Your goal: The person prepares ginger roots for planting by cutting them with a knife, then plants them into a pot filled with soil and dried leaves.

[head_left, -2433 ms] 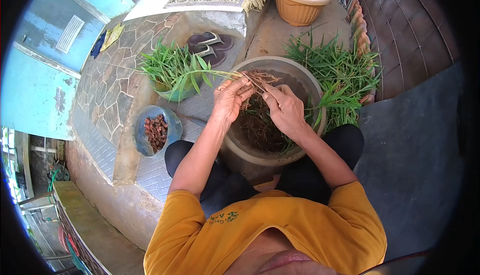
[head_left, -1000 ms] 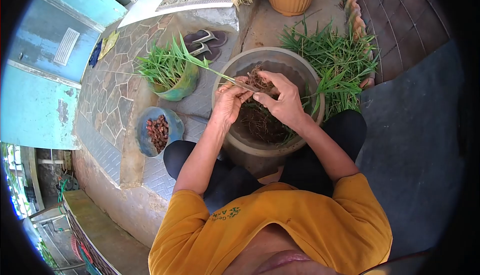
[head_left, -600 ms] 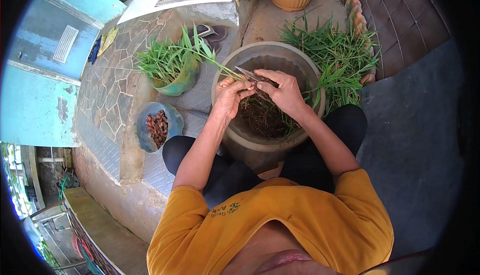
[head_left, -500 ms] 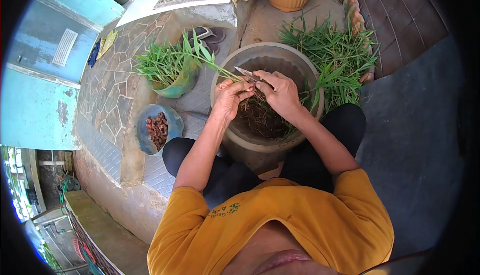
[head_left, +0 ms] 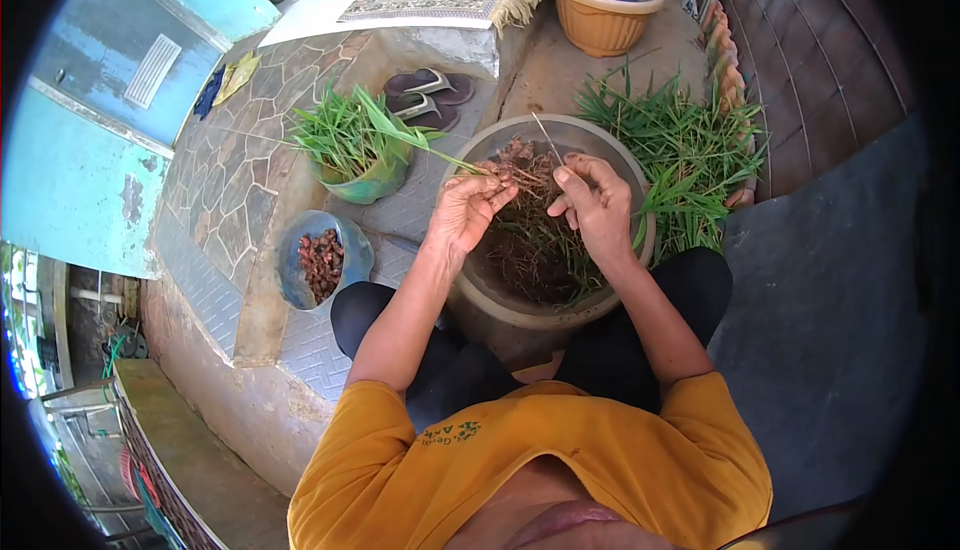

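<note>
Over a large round basin (head_left: 640, 165), my left hand (head_left: 468, 208) is closed around the base of a leafy green plant (head_left: 415, 135). Its tangled brown roots (head_left: 525, 163) stick out toward the right. My right hand (head_left: 597, 205) is closed on a knife (head_left: 546, 138), whose thin blade points up and away beside the roots. My fingers hide its handle. Inside the basin lie loose brown roots (head_left: 530, 265), dark soil and some green stems.
On the left stand a green tub (head_left: 370, 185) of cut leafy stems and a blue bowl (head_left: 292, 285) holding brown rhizome pieces (head_left: 320, 262). Sandals (head_left: 430, 100) lie behind. Leafy plants (head_left: 680, 140) are heaped at right, below an orange pot (head_left: 600, 28).
My right hand has drawn away from my left, and the knife now points upward instead of lying across the stem. The roots have turned up into view. The head view has shifted slightly.
</note>
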`<state>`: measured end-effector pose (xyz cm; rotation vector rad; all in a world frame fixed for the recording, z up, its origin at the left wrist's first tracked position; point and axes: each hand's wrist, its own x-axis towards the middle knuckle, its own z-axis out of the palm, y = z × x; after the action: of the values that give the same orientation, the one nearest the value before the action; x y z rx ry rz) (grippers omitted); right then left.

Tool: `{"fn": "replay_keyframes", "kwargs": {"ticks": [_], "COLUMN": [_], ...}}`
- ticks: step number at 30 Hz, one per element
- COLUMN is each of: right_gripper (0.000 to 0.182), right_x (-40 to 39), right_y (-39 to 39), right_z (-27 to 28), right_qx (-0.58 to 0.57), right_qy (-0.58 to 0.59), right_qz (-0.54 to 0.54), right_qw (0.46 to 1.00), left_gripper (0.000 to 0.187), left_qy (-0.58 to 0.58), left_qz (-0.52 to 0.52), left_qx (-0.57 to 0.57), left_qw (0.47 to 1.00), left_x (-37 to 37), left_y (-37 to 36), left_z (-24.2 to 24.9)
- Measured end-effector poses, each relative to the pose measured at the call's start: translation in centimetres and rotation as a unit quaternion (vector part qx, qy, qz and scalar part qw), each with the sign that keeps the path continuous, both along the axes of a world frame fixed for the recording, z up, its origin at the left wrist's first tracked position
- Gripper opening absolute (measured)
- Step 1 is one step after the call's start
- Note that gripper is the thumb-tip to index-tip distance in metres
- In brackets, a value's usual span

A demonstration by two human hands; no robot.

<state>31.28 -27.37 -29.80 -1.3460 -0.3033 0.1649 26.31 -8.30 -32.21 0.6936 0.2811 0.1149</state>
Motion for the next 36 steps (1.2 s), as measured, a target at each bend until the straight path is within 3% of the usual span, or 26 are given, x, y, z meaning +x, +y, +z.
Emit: {"fn": "replay_keyframes", "kwargs": {"ticks": [5,11,17,21,24,27,30,36], "right_gripper": [0.036,0.043,0.036,0.030,0.027,0.028,0.029,0.034], "right_x": [-0.2,-0.2,-0.6,-0.9,-1.1,-1.1,-1.1,-1.3], "right_y": [-0.1,-0.3,0.0,0.5,0.7,0.9,1.1,1.1], "right_z": [0.9,0.5,0.5,0.1,0.2,-0.1,-1.0,-0.5], "right_qx": [0.102,0.102,0.144,0.113,0.059,0.014,-0.007,-0.025], "right_qy": [0.151,0.229,0.233,0.199,0.136,0.067,0.012,0.000], "right_qz": [0.011,0.113,0.208,0.204,0.164,0.134,0.122,0.137], "right_qw": [0.983,0.962,0.939,0.952,0.975,0.989,0.992,0.990], "left_gripper": [0.017,0.014,0.017,0.029,0.039,0.045,0.043,0.038], "left_qy": [-0.060,-0.096,-0.122,-0.136,-0.072,-0.025,-0.028,-0.015], "left_qz": [-0.009,-0.009,-0.076,-0.060,-0.017,-0.053,-0.109,-0.048], "left_qx": [0.006,0.067,0.132,0.151,0.113,0.077,0.043,0.090], "left_qw": [0.998,0.993,0.981,0.977,0.991,0.995,0.993,0.995], "left_x": [0.2,0.4,0.2,0.4,0.7,0.2,0.2,0.3], "left_y": [0.2,-0.1,0.4,0.4,-0.3,-0.2,0.7,0.8], "left_z": [-0.3,0.2,0.9,1.4,2.3,2.3,2.0,0.6]}}
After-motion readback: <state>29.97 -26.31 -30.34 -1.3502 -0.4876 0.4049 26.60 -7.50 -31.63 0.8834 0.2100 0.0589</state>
